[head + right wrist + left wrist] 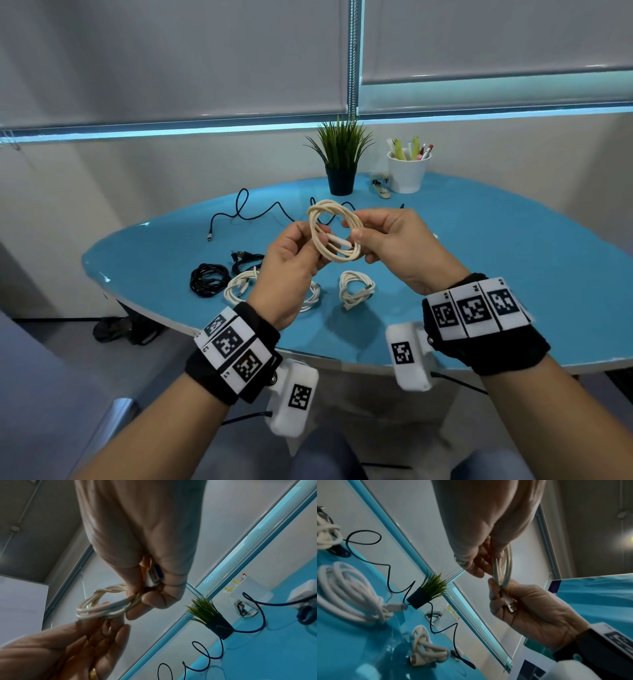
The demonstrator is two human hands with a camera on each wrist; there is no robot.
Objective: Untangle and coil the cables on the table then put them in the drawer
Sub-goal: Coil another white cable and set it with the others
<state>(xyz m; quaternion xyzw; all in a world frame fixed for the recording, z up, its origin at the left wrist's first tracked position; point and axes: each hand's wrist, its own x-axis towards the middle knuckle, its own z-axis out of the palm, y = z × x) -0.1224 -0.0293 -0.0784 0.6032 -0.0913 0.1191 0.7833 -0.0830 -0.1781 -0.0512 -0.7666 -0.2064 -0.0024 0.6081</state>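
Holding the cream coil [334, 231] up in front of the potted plant [340, 161], left hand [294, 260] pinching one side, right hand [394, 243] pinching the other plus the USB plug [153, 577], ring upright, square between both.

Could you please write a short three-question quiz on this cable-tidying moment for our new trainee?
1. True or false: both hands hold the cream cable coil above the table.
2. Which cable lies uncoiled? A) dark blue cable B) black bundle
3. What stands right of the potted plant?

Key: 1. True; the left hand and right hand each hold a side. 2. A. 3. The white pen cup.
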